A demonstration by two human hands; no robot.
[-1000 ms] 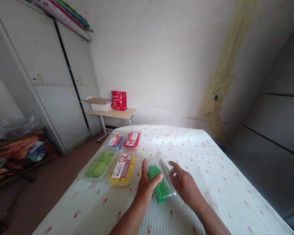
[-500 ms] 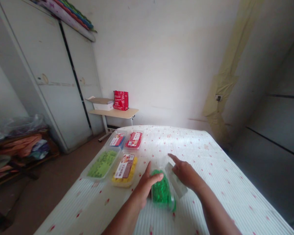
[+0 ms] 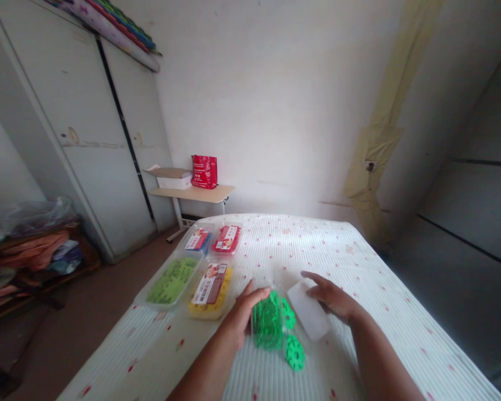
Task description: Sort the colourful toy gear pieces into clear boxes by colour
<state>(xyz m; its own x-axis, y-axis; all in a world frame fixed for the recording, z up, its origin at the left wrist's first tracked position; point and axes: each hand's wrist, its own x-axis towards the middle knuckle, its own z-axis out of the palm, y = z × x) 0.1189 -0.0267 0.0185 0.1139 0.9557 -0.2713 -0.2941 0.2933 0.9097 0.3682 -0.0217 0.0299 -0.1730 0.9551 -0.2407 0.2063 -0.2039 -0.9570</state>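
My left hand (image 3: 242, 314) grips the left side of a clear plastic container (image 3: 256, 341), its thumb over the far rim. Green snowflake-shaped plastic pieces (image 3: 269, 320) fill the container. To its right is a clear lid with a pale label (image 3: 309, 312), tilted away from the container; my right hand (image 3: 332, 298) holds it by the far right edge. One loose green snowflake piece (image 3: 295, 352) lies on the cloth beside the container's near right corner. Another green piece (image 3: 288, 314) shows between the container and the lid.
At left on the tablecloth (image 3: 384, 312) stand containers of light-green pieces (image 3: 173, 280), yellow pieces (image 3: 223, 295), blue pieces (image 3: 206, 245) and red pieces (image 3: 234, 238). Behind, a small table (image 3: 204, 193) bears a red bag (image 3: 204, 171) and a box (image 3: 173, 181).
The lid has swung out to the right, away from the container, with my right hand. The container sits a little further left, and the loose green pieces beside it now show clearly.
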